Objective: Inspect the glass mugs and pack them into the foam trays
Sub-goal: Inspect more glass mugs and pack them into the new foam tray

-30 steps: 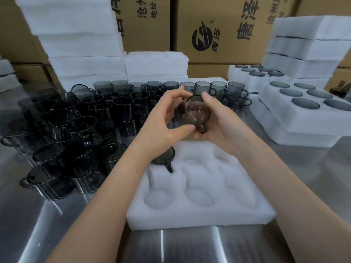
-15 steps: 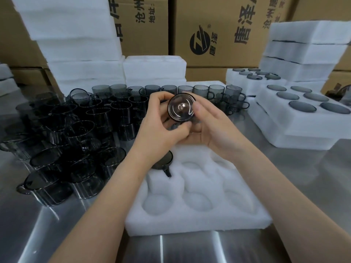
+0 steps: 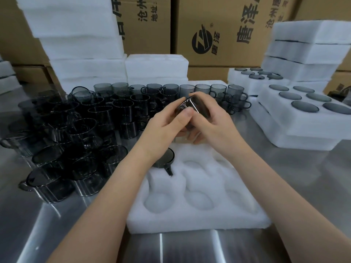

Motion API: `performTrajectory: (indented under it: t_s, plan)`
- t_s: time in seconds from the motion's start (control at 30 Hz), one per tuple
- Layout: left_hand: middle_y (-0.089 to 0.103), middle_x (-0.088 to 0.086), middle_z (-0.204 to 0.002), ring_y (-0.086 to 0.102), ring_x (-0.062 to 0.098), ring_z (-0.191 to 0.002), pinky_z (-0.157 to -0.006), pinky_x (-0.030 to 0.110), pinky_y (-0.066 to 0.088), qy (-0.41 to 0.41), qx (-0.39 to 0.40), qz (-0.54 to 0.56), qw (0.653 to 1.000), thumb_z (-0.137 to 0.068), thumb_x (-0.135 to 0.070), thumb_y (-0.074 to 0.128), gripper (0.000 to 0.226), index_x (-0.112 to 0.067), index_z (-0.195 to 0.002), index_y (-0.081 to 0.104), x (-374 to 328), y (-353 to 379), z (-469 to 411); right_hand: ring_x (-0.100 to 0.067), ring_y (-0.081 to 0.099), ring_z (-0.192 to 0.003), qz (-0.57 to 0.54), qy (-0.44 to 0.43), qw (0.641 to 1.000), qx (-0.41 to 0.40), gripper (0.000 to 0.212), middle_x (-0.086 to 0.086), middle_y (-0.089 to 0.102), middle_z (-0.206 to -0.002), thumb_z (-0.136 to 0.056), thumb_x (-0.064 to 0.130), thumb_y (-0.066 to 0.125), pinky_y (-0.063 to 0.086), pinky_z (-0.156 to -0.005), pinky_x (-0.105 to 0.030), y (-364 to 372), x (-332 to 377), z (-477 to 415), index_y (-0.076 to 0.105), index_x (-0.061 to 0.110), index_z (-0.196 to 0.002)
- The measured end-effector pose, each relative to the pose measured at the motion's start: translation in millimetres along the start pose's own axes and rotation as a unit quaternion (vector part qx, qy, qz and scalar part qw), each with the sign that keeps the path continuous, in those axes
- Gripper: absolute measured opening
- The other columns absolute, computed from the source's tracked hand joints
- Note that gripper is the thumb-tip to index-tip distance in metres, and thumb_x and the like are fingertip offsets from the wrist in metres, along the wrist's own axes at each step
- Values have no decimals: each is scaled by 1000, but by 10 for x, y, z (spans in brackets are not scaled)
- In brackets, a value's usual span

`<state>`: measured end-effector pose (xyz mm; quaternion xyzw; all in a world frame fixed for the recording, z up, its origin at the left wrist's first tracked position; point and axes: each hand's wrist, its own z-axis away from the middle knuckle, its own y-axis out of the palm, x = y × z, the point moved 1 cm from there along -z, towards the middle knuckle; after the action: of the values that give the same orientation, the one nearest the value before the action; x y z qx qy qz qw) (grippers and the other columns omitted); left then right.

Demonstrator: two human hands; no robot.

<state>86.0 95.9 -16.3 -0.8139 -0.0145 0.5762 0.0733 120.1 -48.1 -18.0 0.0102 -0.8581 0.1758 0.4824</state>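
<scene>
A smoky grey glass mug [image 3: 197,108] lies on its side between both hands, above the far edge of the white foam tray [image 3: 199,217]. My left hand [image 3: 167,126] grips it from the left, thumb across its front. My right hand [image 3: 214,124] wraps it from the right and over the top. One mug [image 3: 164,158] sits upside down in the tray's far-left pocket, its handle pointing toward me. The other tray pockets in view hold nothing.
Many loose grey mugs [image 3: 79,133] crowd the steel table at the left and back. Filled foam trays [image 3: 307,118] are stacked at the right, blank foam slabs [image 3: 79,44] at the back left, with cardboard boxes [image 3: 218,29] behind.
The mug has turned in my hands: its round end faced me half a second ago, now its side shows. Both hands stay in about the same place.
</scene>
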Motion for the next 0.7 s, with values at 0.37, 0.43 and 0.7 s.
performTrajectory:
  t_s: [0.37,0.43,0.7]
  plan:
    - [53,-15,-134,50,1,-126,-111,43,40,39,-4,-92,995,-86,-44,47,69,-27,-151,33,73,-17,-15,-24,69,-63,-160,30,986,-32,24,-3,72,-89,-104,29,45,60,-58,-39,-8,21,2,66,30,-115]
    - [50,-19,-135,46,0,-130,-114,41,36,43,-4,-88,995,-81,-52,47,75,-29,-151,32,83,-18,-22,-23,70,-65,-190,46,980,-42,28,-7,74,-93,-104,32,42,60,-61,-41,-27,14,-3,68,27,-115]
    - [35,-26,-147,31,-13,-136,-119,24,23,54,7,-72,996,-97,-44,37,58,-35,-153,21,105,-36,-38,-23,70,-86,-314,119,942,-1,38,-12,72,-106,-98,43,49,57,-71,-34,-64,-8,-33,69,14,-113]
